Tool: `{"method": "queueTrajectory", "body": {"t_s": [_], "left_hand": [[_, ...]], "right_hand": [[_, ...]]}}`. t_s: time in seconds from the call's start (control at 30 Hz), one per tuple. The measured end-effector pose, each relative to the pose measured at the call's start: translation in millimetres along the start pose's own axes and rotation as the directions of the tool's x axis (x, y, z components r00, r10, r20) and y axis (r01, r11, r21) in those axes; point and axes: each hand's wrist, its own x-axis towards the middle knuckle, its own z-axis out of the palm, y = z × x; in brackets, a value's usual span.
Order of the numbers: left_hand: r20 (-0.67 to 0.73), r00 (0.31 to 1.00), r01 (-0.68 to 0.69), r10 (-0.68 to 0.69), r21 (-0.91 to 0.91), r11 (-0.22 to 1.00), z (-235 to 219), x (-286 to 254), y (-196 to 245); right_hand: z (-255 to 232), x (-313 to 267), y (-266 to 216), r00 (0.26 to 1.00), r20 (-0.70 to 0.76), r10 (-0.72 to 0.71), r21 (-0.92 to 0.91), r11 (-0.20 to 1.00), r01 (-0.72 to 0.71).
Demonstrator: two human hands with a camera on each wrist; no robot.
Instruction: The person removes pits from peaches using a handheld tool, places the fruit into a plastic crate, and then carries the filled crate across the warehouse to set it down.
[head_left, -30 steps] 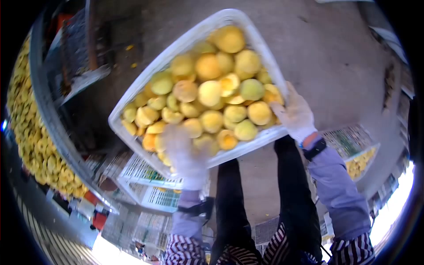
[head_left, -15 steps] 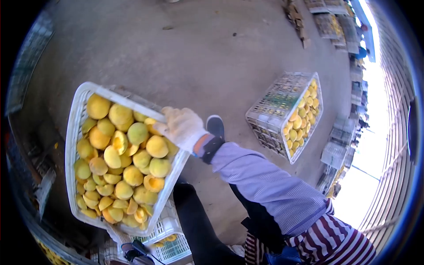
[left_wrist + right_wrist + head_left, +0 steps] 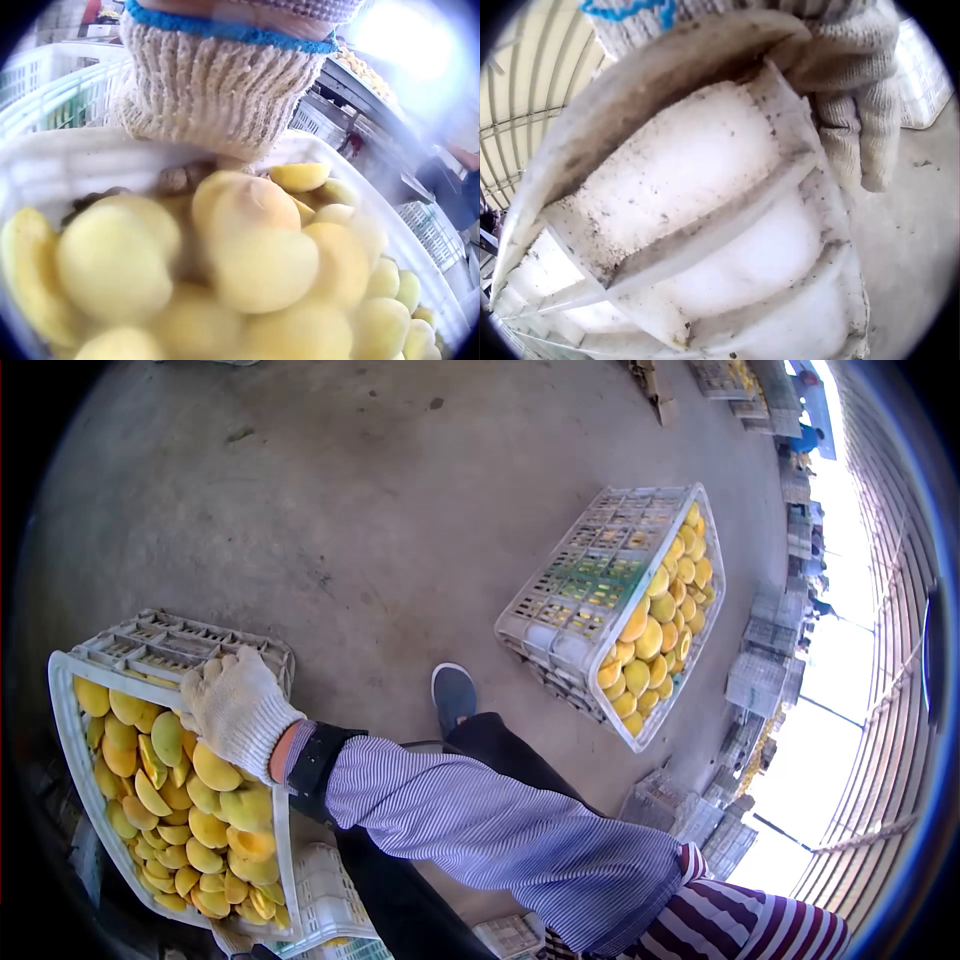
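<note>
The left grip [image 3: 214, 97], gloved, clasps the near rim of a white plastic crate [image 3: 62, 690] heaped with halved yellow peaches [image 3: 190, 800], just beneath its fingers. The right grip [image 3: 235, 705], also gloved, curls over the crate's far rim. Well to the right of it, a second crate [image 3: 560, 620] of peaches stands tilted on the concrete floor [image 3: 380, 500].

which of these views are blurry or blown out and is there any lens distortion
Head view: strong fisheye bending, dark corners, daylight blown out at the right edge. Left wrist view: nearest peaches soft, out of focus, glare top right. Right wrist view: crate fills the frame at close range, gloved fingers fairly sharp.
</note>
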Motion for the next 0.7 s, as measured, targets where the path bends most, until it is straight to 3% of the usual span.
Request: {"method": "queueTrajectory", "body": {"t_s": [0.17, 0.47, 0.6, 0.63, 0.7], "left_hand": [[0.029, 1.0, -0.009, 0.009, -0.003, 1.0, -3.1, -11.3, -21.8], [0.021, 0.999, 0.029, -0.029, 0.017, 0.999, 52.9, -76.5, -26.8], [0.051, 0.998, 0.036, -0.04, 0.084, 0.996, 79.6, -110.4, -6.3], [0.084, 0.996, -0.036, 0.022, 0.168, 0.985, 85.2, -115.6, 0.8], [0.107, 0.992, 0.061, -0.073, 0.113, 0.992, 104.1, -114.0, 15.6]], "right_hand": [[-30.0, 16.3, 9.2, 0.996, 0.067, -0.054, -0.045, 0.997, 0.057], [-81.3, 18.9, 44.7, 0.997, 0.068, -0.047, 0.023, 0.999, 0.045], [-122.3, -5.8, 85.0, 0.999, -0.016, -0.03, 0.057, 0.998, 0.031], [-133.1, -17.4, 100.0, 0.999, -0.038, -0.033, 0.03, 0.999, 0.034], [-149.1, -39.6, 138.2, 0.998, -0.063, 0.011, 0.048, 0.999, -0.008]]}}
